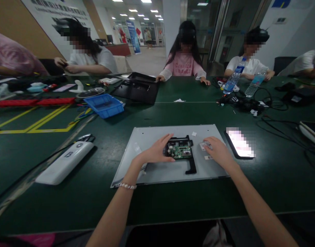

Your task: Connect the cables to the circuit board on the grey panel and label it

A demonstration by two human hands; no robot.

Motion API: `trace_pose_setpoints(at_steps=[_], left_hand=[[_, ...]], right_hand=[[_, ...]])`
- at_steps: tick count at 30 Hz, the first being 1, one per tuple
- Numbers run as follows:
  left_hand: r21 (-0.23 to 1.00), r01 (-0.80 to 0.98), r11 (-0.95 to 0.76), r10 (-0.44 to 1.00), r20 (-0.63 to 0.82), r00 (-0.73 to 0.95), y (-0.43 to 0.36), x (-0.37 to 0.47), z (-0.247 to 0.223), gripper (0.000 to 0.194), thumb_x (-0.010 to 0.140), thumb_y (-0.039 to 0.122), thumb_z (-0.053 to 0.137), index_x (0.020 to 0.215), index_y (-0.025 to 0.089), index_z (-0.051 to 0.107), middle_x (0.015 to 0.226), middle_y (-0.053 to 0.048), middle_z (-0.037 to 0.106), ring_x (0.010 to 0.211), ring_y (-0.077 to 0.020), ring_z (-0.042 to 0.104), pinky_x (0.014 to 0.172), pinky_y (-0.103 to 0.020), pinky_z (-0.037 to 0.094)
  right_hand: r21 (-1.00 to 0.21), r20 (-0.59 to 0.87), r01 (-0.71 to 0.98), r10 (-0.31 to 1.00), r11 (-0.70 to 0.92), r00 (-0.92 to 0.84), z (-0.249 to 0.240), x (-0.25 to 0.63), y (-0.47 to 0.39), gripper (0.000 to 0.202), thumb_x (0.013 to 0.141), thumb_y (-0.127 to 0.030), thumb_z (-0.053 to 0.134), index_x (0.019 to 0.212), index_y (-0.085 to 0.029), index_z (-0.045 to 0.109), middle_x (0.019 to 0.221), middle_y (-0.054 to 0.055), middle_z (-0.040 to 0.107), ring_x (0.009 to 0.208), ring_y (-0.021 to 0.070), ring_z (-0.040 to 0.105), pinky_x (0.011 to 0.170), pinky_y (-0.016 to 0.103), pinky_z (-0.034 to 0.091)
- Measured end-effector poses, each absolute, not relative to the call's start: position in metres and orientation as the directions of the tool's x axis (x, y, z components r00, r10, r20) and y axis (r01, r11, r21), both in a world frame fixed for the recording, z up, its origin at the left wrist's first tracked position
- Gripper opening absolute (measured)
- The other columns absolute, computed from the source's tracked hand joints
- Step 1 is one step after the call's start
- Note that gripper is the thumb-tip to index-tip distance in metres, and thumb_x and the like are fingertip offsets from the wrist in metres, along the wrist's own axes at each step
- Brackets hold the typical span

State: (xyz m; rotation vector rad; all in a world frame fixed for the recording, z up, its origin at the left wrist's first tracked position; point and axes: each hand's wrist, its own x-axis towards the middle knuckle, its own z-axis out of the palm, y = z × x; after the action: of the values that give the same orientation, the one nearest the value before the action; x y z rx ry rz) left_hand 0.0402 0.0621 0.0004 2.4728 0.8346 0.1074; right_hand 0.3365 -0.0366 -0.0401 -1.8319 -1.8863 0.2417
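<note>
A blue plastic tray (104, 105) sits on the green table (172, 113), well to the far left of the grey metal panel (157, 137); what lies in it cannot be made out from here. The panel lies flat in front of the person, its long axis running left to right across the table. On the panel, near its middle, a green circuit board (180, 150) rests inside a black bracket (189, 161), whose leg points back toward the person. The left hand (157, 151) lies on the panel with fingers spread, touching the board's left edge without closing on it. The right hand (217, 151) rests just right of the board, fingertips on a small silvery piece (205, 145); whether it is pinched I cannot tell. A lit phone (240, 143) lies just right of the panel, a white device (66, 163) well to its left.
</note>
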Motion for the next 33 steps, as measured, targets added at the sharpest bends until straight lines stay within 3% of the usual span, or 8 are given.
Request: trace_pose_setpoints(at_steps=[9, 15, 20, 26, 33], left_hand=[[0.539, 0.525, -0.659, 0.594, -0.055, 0.803, 0.06, 0.039, -0.004, 0.108, 0.066, 0.05, 0.069, 0.146, 0.02, 0.003, 0.152, -0.014, 0.012, 0.138, -0.0321, 0.015, 0.111, -0.048, 0.019], [0.566, 0.507, -0.651, 0.597, -0.031, 0.802, 0.059, 0.037, -0.006, 0.109, 0.065, 0.049, 0.069, 0.146, 0.019, 0.002, 0.152, -0.014, 0.008, 0.138, -0.0323, 0.012, 0.112, -0.048, 0.018], [0.586, 0.503, -0.635, 0.608, -0.022, 0.793, 0.059, 0.035, -0.01, 0.107, 0.066, 0.047, 0.068, 0.146, 0.018, 0.004, 0.15, -0.015, 0.015, 0.137, -0.0325, 0.018, 0.111, -0.047, 0.02], [0.578, 0.523, -0.626, 0.623, -0.032, 0.782, 0.057, 0.036, -0.008, 0.107, 0.065, 0.046, 0.068, 0.146, 0.017, 0.005, 0.149, -0.016, 0.018, 0.136, -0.0346, 0.018, 0.109, -0.051, 0.021], [0.548, 0.52, -0.655, 0.622, 0.001, 0.783, 0.061, 0.036, -0.017, 0.11, 0.064, 0.049, 0.069, 0.146, 0.017, 0.002, 0.149, -0.017, 0.017, 0.137, -0.0331, 0.018, 0.111, -0.048, 0.02]], right_hand=[[-0.408, 0.295, 0.902, 0.955, 0.145, -0.02, -0.032, 0.333, -0.021, 0.033, 0.086, -0.028, 0.047, 0.116, -0.019, 0.056, 0.115, 0.01, 0.06, 0.108, 0.0231, 0.053, 0.091, 0.039, 0.042], [-0.22, 0.226, 0.958, 0.965, 0.182, -0.131, -0.023, 0.318, 0.015, 0.026, 0.087, -0.024, 0.049, 0.109, -0.018, 0.061, 0.108, 0.01, 0.064, 0.101, 0.023, 0.058, 0.084, 0.034, 0.044], [-0.075, 0.169, 0.988, 0.978, 0.136, -0.122, -0.026, 0.309, 0.025, 0.024, 0.091, -0.021, 0.043, 0.095, -0.016, 0.066, 0.097, 0.013, 0.067, 0.092, 0.0233, 0.061, 0.076, 0.03, 0.043], [-0.14, 0.213, 0.984, 0.974, 0.112, -0.081, -0.02, 0.303, 0.023, 0.028, 0.092, -0.023, 0.04, 0.097, -0.018, 0.067, 0.1, 0.011, 0.068, 0.094, 0.0227, 0.061, 0.077, 0.029, 0.042], [-0.165, 0.246, 0.934, 0.931, 0.316, -0.271, -0.008, 0.256, 0.039, 0.028, 0.093, -0.021, 0.038, 0.101, -0.019, 0.066, 0.101, 0.009, 0.068, 0.095, 0.02, 0.06, 0.081, 0.028, 0.042]])
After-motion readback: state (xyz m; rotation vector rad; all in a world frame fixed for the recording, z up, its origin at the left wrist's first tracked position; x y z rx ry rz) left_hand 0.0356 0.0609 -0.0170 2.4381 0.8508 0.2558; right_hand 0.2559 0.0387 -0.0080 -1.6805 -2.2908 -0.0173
